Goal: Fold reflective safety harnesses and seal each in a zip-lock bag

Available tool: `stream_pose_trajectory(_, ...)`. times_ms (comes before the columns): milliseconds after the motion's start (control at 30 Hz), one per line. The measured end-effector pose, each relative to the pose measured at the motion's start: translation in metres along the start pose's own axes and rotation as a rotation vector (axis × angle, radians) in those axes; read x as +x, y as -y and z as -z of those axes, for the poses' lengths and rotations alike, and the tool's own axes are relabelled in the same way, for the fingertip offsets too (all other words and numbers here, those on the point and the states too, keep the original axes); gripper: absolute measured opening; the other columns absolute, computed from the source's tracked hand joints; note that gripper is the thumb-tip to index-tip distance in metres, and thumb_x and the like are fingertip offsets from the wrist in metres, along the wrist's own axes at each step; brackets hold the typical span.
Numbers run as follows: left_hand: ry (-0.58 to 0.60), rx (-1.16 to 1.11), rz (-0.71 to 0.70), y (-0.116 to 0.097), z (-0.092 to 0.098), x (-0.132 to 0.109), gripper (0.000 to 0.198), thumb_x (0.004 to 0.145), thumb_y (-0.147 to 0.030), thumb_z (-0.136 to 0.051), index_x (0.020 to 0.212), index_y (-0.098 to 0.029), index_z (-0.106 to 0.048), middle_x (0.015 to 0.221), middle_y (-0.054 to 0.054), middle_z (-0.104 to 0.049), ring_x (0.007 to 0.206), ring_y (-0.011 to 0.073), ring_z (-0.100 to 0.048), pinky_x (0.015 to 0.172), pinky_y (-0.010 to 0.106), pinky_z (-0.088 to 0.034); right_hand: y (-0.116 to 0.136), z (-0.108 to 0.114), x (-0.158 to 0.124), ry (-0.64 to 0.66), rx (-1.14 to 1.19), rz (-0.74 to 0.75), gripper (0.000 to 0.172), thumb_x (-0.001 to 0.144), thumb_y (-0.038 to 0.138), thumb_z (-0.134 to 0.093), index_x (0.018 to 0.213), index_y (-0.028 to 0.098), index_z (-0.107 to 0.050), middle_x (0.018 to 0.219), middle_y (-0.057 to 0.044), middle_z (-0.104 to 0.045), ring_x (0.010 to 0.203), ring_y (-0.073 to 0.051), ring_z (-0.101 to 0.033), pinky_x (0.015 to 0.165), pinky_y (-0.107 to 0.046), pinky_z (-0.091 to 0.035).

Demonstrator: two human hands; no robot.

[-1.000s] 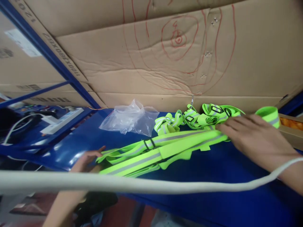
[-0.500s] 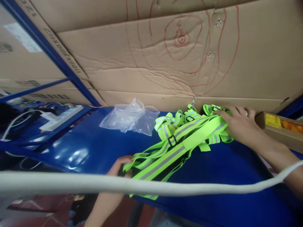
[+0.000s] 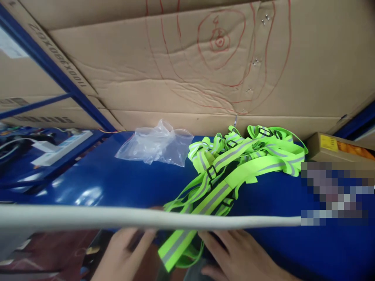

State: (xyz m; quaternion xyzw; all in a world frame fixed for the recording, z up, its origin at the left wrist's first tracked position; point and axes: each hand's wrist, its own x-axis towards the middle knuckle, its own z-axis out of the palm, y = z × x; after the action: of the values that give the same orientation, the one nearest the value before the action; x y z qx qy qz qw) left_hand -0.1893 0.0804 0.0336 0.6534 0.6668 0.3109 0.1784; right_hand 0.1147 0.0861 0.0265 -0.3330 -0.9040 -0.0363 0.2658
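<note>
A tangled bundle of neon-green reflective straps (image 3: 216, 195) with grey stripes and black buckles lies across the blue shelf. Its near end hangs past the shelf's front edge. My left hand (image 3: 125, 249) is at the left of this near end, fingers curled against the straps; a white cable in front partly hides the fingertips. On the other side, my right hand (image 3: 234, 253) is beside the hanging strap, fingers apart and their tips partly behind the cable. Whether the right fingertips touch the strap, I cannot tell.
The white cable (image 3: 117, 217) runs across the view, close to the camera. A clear plastic bag (image 3: 155, 144) lies on the shelf (image 3: 117, 179). Behind stands cardboard (image 3: 117, 66) with red rings drawn on it. An open cardboard box (image 3: 316, 146) is at right; a white power strip (image 3: 63, 148) at left.
My right hand has left the far end of the straps and come back to their near end. My left hand has shifted slightly down and left. The view has also shifted a little.
</note>
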Motion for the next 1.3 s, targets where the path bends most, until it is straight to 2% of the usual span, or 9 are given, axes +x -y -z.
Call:
stream_pose_trajectory(133,0.031,0.019,-0.147,0.001,0.017,-0.001,0.032,0.090,-0.047,-0.060,0.116,-0.036,-0.076,0.137,0.003,-0.068,0.126,0.0317,-0.065,0.108,0.048,-0.052,-0.003,0.005,-0.002,0.042,0.049,-0.049,0.062,0.086,0.065,-0.069,0.127,0.018,-0.063,0.118,-0.008,-0.073,0.099,-0.024,-0.072,0.084,-0.032,-0.060)
stream_pose_trajectory(233,0.149,-0.064,-0.184,0.008,0.017,0.002,0.043,0.091,-0.044,-0.057,0.133,-0.041,-0.066,0.151,0.000,-0.055,0.135,0.0315,-0.057,0.113,0.048,-0.046,-0.007,0.012,-0.004,0.100,0.071,-0.051,0.071,0.086,0.067,-0.067,0.136,0.018,-0.057,0.124,-0.010,-0.071,0.108,-0.026,-0.070,0.089,-0.034,-0.060)
stream_pose_trajectory(367,0.212,-0.030,-0.143,0.009,-0.001,0.001,0.048,0.076,-0.043,-0.072,0.124,-0.043,-0.072,0.127,0.003,-0.073,0.113,0.0334,-0.072,0.098,0.043,-0.058,-0.009,0.014,-0.008,0.142,0.093,-0.039,0.079,0.088,0.068,-0.063,0.146,0.016,-0.050,0.131,-0.015,-0.068,0.116,-0.029,-0.068,0.095,-0.038,-0.059)
stream_pose_trajectory(467,0.243,-0.103,-0.207,-0.011,-0.018,0.003,0.038,0.075,-0.037,-0.077,0.113,-0.044,-0.077,0.109,0.000,-0.079,0.100,0.0292,-0.077,0.092,0.037,-0.062,-0.012,0.018,-0.010,0.168,0.157,-0.038,0.077,0.090,0.063,-0.064,0.148,0.014,-0.048,0.138,-0.016,-0.065,0.125,-0.029,-0.064,0.105,-0.040,-0.054)
stream_pose_trajectory(600,0.273,-0.258,-0.309,-0.047,-0.033,0.006,0.038,0.083,-0.029,-0.071,0.117,-0.046,-0.074,0.110,-0.002,-0.079,0.099,0.0237,-0.077,0.090,0.029,-0.063,-0.015,0.038,-0.012,0.287,0.336,-0.069,0.067,0.098,0.042,-0.062,0.155,0.016,-0.039,0.154,-0.013,-0.051,0.141,-0.024,-0.051,0.116,-0.035,-0.045)
stream_pose_trajectory(767,0.370,-0.257,-0.334,-0.066,-0.043,0.001,0.042,0.078,-0.016,-0.070,0.112,-0.041,-0.075,0.118,0.000,-0.075,0.105,0.0222,-0.074,0.094,0.028,-0.062,-0.014,0.069,-0.016,0.400,0.482,-0.257,0.093,0.090,0.022,-0.070,0.164,0.033,-0.016,0.158,-0.005,-0.044,0.137,-0.023,-0.056,0.107,-0.031,-0.053)
stream_pose_trajectory(1000,0.496,-0.373,-0.289,-0.087,-0.055,-0.001,0.011,0.089,-0.036,-0.069,0.096,-0.032,-0.077,0.117,0.007,-0.069,0.111,0.0248,-0.069,0.096,0.032,-0.060,-0.012,0.074,-0.024,0.360,0.551,-0.408,0.078,0.086,0.011,-0.065,0.155,0.035,-0.039,0.150,0.002,-0.056,0.127,-0.020,-0.064,0.103,-0.027,-0.056)
stream_pose_trajectory(1167,0.463,-0.244,-0.322,-0.081,-0.069,-0.007,0.023,0.089,-0.042,-0.067,0.111,-0.040,-0.074,0.126,0.007,-0.062,0.118,0.0257,-0.065,0.102,0.033,-0.059,-0.009,0.075,-0.024,0.315,0.585,-0.479,0.069,0.086,0.008,-0.065,0.147,0.036,-0.049,0.143,0.003,-0.063,0.121,-0.017,-0.068,0.098,-0.021,-0.057)
stream_pose_trajectory(1300,0.482,-0.078,-0.509,-0.077,-0.068,-0.002,0.043,0.088,-0.043,-0.066,0.131,-0.041,-0.064,0.140,0.009,-0.055,0.122,0.0282,-0.064,0.102,0.034,-0.059,-0.015,0.074,-0.030,0.236,0.574,-0.524,0.070,0.083,0.000,-0.053,0.143,0.036,-0.053,0.133,0.003,-0.070,0.115,-0.015,-0.071,0.100,-0.023,-0.056)
